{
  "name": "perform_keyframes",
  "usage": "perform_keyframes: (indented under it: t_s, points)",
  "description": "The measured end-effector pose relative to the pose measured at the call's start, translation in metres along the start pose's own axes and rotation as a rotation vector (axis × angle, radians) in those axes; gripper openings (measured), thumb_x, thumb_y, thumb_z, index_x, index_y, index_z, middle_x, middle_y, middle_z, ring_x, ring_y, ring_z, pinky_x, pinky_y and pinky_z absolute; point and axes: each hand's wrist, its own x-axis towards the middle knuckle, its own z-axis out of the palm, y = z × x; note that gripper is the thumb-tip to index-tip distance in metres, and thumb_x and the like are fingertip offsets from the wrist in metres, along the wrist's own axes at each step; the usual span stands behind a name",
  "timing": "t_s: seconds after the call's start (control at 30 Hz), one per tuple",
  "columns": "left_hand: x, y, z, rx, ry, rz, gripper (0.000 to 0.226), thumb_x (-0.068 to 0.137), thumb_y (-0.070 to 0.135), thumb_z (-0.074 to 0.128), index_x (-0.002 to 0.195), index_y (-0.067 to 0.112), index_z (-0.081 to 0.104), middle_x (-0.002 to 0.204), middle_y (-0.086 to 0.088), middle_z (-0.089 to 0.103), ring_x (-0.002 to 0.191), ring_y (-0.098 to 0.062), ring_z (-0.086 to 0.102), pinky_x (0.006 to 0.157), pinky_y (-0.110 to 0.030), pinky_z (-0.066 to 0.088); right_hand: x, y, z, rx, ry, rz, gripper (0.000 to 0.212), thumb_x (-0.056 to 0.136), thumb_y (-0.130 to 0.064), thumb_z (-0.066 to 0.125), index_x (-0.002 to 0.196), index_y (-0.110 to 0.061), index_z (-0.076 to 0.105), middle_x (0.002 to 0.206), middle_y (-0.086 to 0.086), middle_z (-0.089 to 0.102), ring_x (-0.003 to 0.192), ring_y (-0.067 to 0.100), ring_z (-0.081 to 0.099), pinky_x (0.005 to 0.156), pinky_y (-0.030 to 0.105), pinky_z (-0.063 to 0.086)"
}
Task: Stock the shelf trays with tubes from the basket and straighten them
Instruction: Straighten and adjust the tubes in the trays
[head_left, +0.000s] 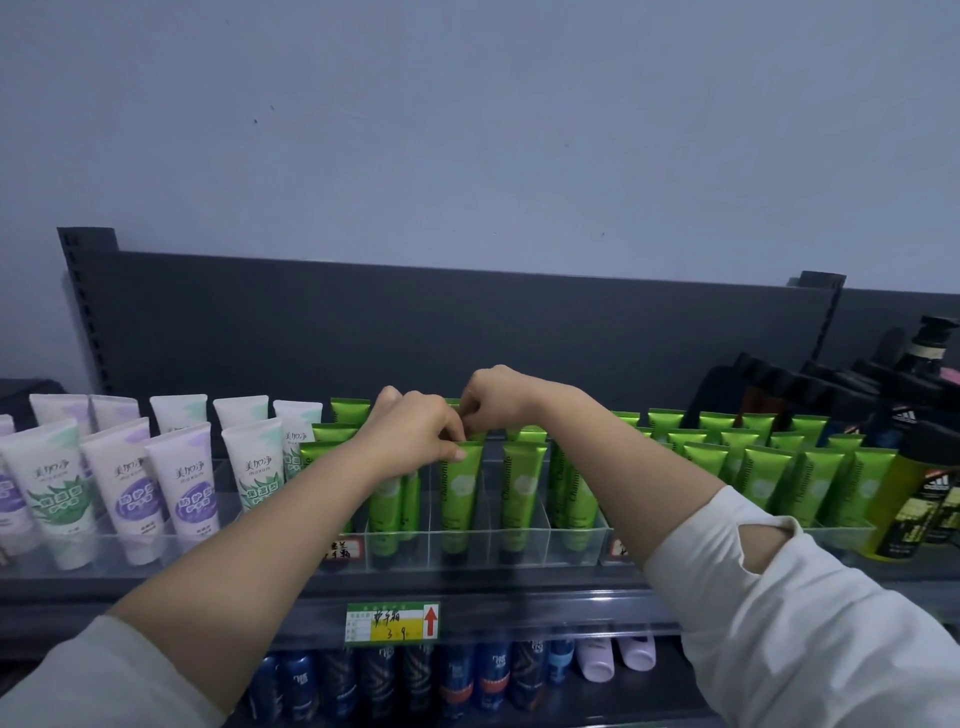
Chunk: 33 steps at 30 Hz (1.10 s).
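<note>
A plain blue-grey wall (467, 130) rises behind a dark shelf (519, 590), and there is only this one view from the head, looking down along both forearms.

The clear tray (483, 545) in the middle holds green tubes (522, 488) standing cap-down in divided lanes, with more of them packed in the tray to the right. White tubes (67, 499) stand on the left and dark bottles (914, 499) on the far right. A price tag (392, 621) hangs on the shelf edge above a row of cans (374, 675). The basket is not in sight.

The left hand (415, 431) pinches the flat top of the front tube (460, 499) in one middle lane, thumb on its face. The right hand (498, 397) reaches just behind it with fingers curled down onto the tube tops there. The left hand hides those fingertips, so I cannot tell whether they actually grip a tube.

This looks like straightening, with the trays already largely stocked.

The risk is in how tall and narrow these tubes are on their caps. A sideways tug on the front one could tip it against a divider or push it into its neighbours, and the row behind could lean with it. The right forearm also crosses low over the tubes at the right end of the tray, so drawing it back carelessly could knock those over.
</note>
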Motion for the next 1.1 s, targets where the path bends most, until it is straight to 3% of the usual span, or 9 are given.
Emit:
perform_keyframes:
  t_s: [0.23, 0.43, 0.67, 0.93, 1.03, 1.1]
  points:
    - [-0.001, -0.004, 0.0, -0.033, 0.003, 0.009, 0.02, 0.085, 0.042, 0.062, 0.099, 0.03, 0.07, 0.098, 0.013, 0.07, 0.098, -0.008, 0.058, 0.096, -0.034, 0.024, 0.001, 0.006, -0.012, 0.065, 0.148, -0.01, 0.026, 0.093, -0.031, 0.057, 0.098, -0.011, 0.072, 0.085, -0.001, 0.067, 0.083, 0.016, 0.061, 0.077, 0.031, 0.05]
    - [0.002, -0.001, 0.004, -0.059, 0.06, -0.004, 0.016, 0.085, 0.039, 0.063, 0.096, 0.031, 0.072, 0.097, 0.013, 0.071, 0.098, -0.008, 0.058, 0.09, -0.03, 0.022, 0.005, 0.01, -0.008, 0.042, 0.034, -0.02, 0.021, 0.089, -0.032, 0.063, 0.094, -0.014, 0.073, 0.084, 0.004, 0.072, 0.083, 0.022, 0.067, 0.078, 0.036, 0.057]
    - [0.004, -0.001, 0.004, -0.051, 0.057, -0.038, 0.018, 0.085, 0.039, 0.063, 0.098, 0.03, 0.073, 0.099, 0.011, 0.071, 0.101, -0.01, 0.058, 0.093, -0.032, 0.024, 0.015, 0.015, -0.006, 0.058, 0.037, -0.061, 0.02, 0.089, -0.031, 0.064, 0.093, -0.014, 0.073, 0.087, 0.007, 0.074, 0.079, 0.017, 0.069, 0.078, 0.035, 0.058]
    - [0.005, -0.004, 0.002, -0.038, 0.005, -0.039, 0.022, 0.085, 0.042, 0.063, 0.099, 0.029, 0.072, 0.102, 0.014, 0.07, 0.102, -0.007, 0.057, 0.093, -0.032, 0.024, 0.029, 0.016, -0.012, 0.089, 0.15, -0.102, 0.02, 0.09, -0.025, 0.061, 0.07, -0.023, 0.065, 0.068, -0.005, 0.067, 0.068, 0.009, 0.063, 0.075, 0.029, 0.053]
    - [0.006, -0.004, 0.0, -0.078, -0.02, -0.058, 0.025, 0.08, 0.047, 0.066, 0.097, 0.031, 0.073, 0.1, 0.013, 0.071, 0.101, -0.006, 0.057, 0.093, -0.032, 0.024, 0.034, 0.017, -0.013, 0.065, 0.163, -0.101, 0.011, 0.089, -0.024, 0.062, 0.086, -0.018, 0.071, 0.088, -0.002, 0.07, 0.085, 0.014, 0.064, 0.082, 0.033, 0.054]
    - [0.006, -0.006, -0.002, -0.129, -0.028, -0.071, 0.024, 0.077, 0.049, 0.067, 0.094, 0.032, 0.073, 0.096, 0.013, 0.072, 0.099, -0.006, 0.057, 0.094, -0.032, 0.024, 0.038, 0.017, -0.011, 0.026, 0.119, -0.09, 0.015, 0.089, -0.023, 0.064, 0.101, -0.017, 0.071, 0.103, -0.001, 0.07, 0.097, 0.017, 0.063, 0.088, 0.035, 0.053]
